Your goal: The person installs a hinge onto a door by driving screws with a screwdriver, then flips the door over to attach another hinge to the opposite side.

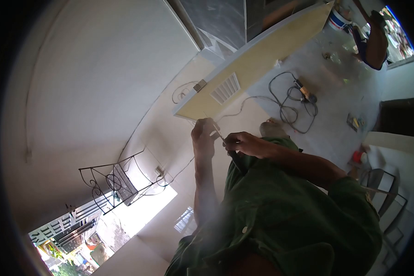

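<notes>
My left hand [204,132] is raised with its fingers pinched on one end of a thin, pale, rod-like piece [219,131]. Close beside it, my right hand [244,143] has its fingers closed round the other end of the same piece. What the piece is stays too small and blurred to tell. Both hands are in front of my green shirt [280,202]. Just beyond them, a long yellowish panel [262,62] with a white louvred vent [225,88] and a small metal fitting [200,85] on its edge crosses the view.
On the floor lie an orange-and-black power tool [306,92] and its looped black cord [280,108]. A white-and-blue bucket [339,19] and another person [375,43] are at upper right. A black scrollwork metal frame [124,181] stands at left, pale chairs [382,181] at right.
</notes>
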Action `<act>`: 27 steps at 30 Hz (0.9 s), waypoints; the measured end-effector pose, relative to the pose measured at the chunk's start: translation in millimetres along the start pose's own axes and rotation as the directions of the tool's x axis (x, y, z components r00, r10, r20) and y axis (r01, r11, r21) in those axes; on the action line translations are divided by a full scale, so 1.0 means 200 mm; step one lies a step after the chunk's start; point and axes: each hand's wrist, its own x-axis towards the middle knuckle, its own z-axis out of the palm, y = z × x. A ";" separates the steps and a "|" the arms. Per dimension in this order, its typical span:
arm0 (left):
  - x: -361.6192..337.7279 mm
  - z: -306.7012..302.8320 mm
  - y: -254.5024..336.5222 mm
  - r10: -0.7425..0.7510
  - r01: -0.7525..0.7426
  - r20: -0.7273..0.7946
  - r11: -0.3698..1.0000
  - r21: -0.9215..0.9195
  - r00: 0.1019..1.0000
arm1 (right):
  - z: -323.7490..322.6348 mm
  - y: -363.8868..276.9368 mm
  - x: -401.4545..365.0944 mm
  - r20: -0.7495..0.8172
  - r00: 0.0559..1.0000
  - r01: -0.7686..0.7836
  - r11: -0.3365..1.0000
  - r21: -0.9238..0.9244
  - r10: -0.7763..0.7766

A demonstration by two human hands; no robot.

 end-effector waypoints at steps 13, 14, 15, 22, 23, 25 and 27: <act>-0.05 -0.08 0.09 -0.009 0.016 -0.099 0.998 0.069 0.995 | 0.07 0.11 -0.06 -0.027 0.970 0.234 0.962 -0.140 -0.240; -0.05 -0.06 0.10 -0.014 0.023 -0.127 0.997 0.069 0.992 | 0.07 0.15 -0.05 -0.037 0.950 0.301 0.941 -0.156 -0.310; -0.06 -0.04 0.11 -0.018 0.030 -0.160 0.997 0.070 0.987 | 0.04 0.15 -0.03 0.058 0.948 0.318 0.944 -0.089 -0.314; -0.07 0.05 0.04 0.035 -0.031 -0.118 0.999 0.031 0.992 | -0.03 0.29 0.07 0.163 0.964 0.220 0.975 -0.034 -0.212; -0.06 0.06 0.03 0.032 -0.030 -0.114 0.999 0.018 0.993 | -0.03 0.30 0.08 0.132 0.966 0.227 0.973 -0.039 -0.220; -0.06 0.09 0.03 0.019 -0.018 -0.090 1.000 0.015 0.996 | -0.02 0.30 0.06 0.070 0.969 0.240 0.970 -0.049 -0.236; -0.07 0.11 0.02 -0.005 0.001 -0.072 0.998 -0.057 0.997 | 0.01 0.28 0.02 -0.024 0.967 0.250 0.965 -0.082 -0.253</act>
